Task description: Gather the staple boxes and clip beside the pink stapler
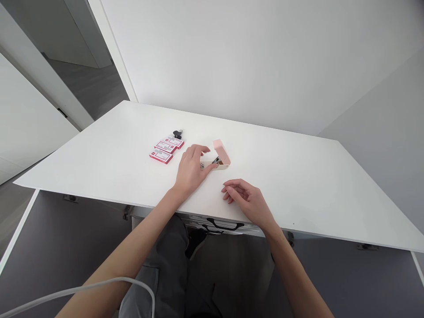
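Note:
A stapler (222, 152) with a pink top and a cream base lies on the white tabletop. Its top is swung up, so the metal inner parts show. My left hand (192, 167) is at the base, its thumb along the near side and its fingers curved over the far side. Part of the base is hidden under that hand, and small metal pieces, perhaps staples, show beside the thumb. My right hand (247, 198) hovers or rests near the front edge, fingers loosely curled and slightly apart, with nothing visible in them.
Several red-and-white small boxes (161, 155) lie left of my left hand. Behind them is a small black object (177, 133), its kind unclear. A white wall (265, 62) rises behind the tabletop (298, 176). Black drawer handles (225, 224) show below the front edge; a white cable (109, 280) crosses my left arm.

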The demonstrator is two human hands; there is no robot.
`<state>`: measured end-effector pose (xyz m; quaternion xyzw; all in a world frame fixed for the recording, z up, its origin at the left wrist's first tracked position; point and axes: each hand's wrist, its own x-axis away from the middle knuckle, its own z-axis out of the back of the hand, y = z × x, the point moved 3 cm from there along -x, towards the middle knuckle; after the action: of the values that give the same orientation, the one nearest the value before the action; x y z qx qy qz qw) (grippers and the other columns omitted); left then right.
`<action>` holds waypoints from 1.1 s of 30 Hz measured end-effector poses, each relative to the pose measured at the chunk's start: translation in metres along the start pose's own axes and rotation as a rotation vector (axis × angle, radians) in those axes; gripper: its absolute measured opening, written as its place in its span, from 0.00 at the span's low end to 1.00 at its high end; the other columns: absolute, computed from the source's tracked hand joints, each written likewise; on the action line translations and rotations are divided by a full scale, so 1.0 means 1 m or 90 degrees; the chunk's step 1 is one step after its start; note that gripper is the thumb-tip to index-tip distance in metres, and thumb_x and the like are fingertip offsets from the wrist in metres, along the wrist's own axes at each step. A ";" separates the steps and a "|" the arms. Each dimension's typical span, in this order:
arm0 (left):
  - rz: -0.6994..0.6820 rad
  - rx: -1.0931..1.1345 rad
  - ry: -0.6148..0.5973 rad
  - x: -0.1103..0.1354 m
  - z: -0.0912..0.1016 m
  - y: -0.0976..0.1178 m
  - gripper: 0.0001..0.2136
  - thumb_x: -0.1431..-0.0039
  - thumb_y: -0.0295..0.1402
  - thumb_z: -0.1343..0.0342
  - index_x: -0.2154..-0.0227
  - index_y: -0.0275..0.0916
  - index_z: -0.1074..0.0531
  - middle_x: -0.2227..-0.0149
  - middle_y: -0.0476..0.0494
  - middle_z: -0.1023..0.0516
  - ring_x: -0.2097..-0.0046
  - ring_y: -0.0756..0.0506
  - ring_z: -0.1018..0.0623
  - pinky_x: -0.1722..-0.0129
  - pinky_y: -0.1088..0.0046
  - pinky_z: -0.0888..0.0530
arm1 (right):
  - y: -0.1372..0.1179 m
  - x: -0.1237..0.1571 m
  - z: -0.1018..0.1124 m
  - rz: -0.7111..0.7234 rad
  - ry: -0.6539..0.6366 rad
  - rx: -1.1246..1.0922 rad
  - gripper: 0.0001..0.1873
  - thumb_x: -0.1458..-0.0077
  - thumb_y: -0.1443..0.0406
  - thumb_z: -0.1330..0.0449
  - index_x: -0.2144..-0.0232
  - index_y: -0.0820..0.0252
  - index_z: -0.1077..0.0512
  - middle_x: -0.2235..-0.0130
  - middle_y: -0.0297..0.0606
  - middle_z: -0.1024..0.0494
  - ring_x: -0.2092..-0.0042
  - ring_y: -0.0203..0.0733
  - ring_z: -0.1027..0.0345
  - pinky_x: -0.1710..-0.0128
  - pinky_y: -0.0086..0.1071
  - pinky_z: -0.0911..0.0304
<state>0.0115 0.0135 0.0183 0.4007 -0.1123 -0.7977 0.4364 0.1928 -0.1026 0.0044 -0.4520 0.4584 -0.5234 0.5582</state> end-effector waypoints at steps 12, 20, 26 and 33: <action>-0.202 -0.131 -0.041 0.006 0.001 0.026 0.35 0.40 0.17 0.54 0.31 0.48 0.41 0.26 0.44 0.38 0.26 0.35 0.41 0.32 0.48 0.39 | 0.000 -0.001 -0.001 0.006 0.000 -0.005 0.19 0.34 0.48 0.38 0.54 0.55 0.23 0.59 0.42 0.17 0.61 0.44 0.22 0.59 0.40 0.23; -0.182 -0.130 -0.020 0.008 0.003 0.018 0.32 0.40 0.18 0.54 0.33 0.42 0.37 0.31 0.39 0.31 0.28 0.36 0.37 0.33 0.49 0.36 | 0.000 0.000 0.000 0.004 -0.001 -0.004 0.18 0.34 0.48 0.38 0.55 0.54 0.23 0.59 0.41 0.17 0.61 0.43 0.22 0.58 0.40 0.23; -0.150 -0.108 -0.022 0.011 0.002 0.013 0.31 0.40 0.19 0.52 0.34 0.41 0.35 0.32 0.38 0.30 0.29 0.36 0.35 0.32 0.48 0.36 | 0.000 0.000 0.000 0.012 0.000 -0.005 0.19 0.34 0.48 0.38 0.55 0.55 0.23 0.59 0.41 0.17 0.61 0.44 0.22 0.58 0.41 0.23; -0.150 -0.088 -0.019 0.013 0.005 0.011 0.30 0.40 0.19 0.52 0.35 0.42 0.35 0.32 0.39 0.30 0.30 0.38 0.34 0.32 0.51 0.35 | -0.002 0.001 -0.001 0.014 -0.001 -0.013 0.19 0.34 0.48 0.38 0.55 0.55 0.23 0.59 0.41 0.17 0.61 0.43 0.22 0.58 0.40 0.23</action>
<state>0.0112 -0.0040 0.0205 0.3682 -0.0153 -0.8550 0.3649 0.1913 -0.1039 0.0061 -0.4530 0.4682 -0.5120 0.5599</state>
